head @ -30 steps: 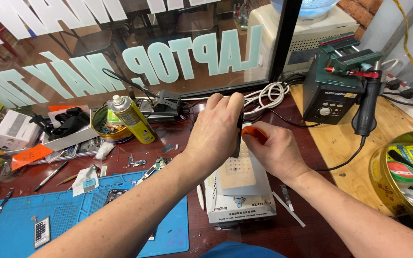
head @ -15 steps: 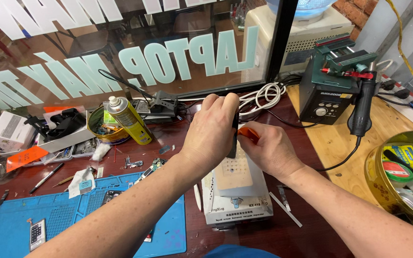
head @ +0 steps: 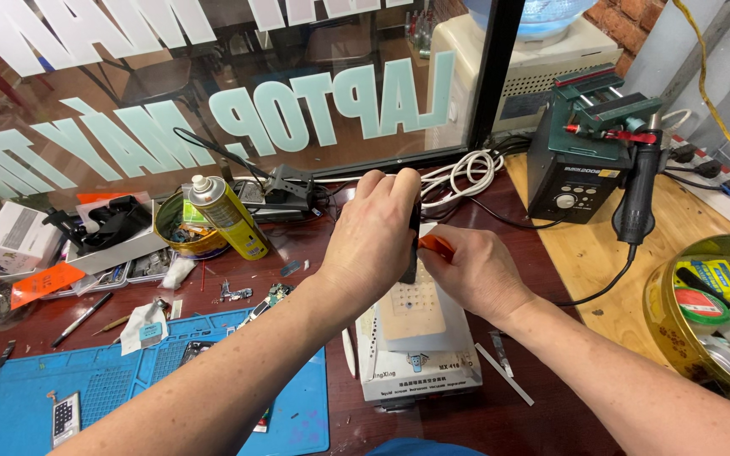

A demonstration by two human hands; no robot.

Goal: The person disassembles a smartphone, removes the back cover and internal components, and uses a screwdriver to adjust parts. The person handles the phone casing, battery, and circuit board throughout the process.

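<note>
Left hand gripping dark slim phone edge-on, long axis standing vertical over white heating pad; right hand pinching orange-handled tool against it.

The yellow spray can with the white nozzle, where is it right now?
In the head view the yellow spray can stands tilted on the dark red table, left of the left hand, beside a round gold tin and above the blue work mat.

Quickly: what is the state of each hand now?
Left hand: closed, holding a thin dark flat object upright.
Right hand: closed on an orange-handled tool.
</note>
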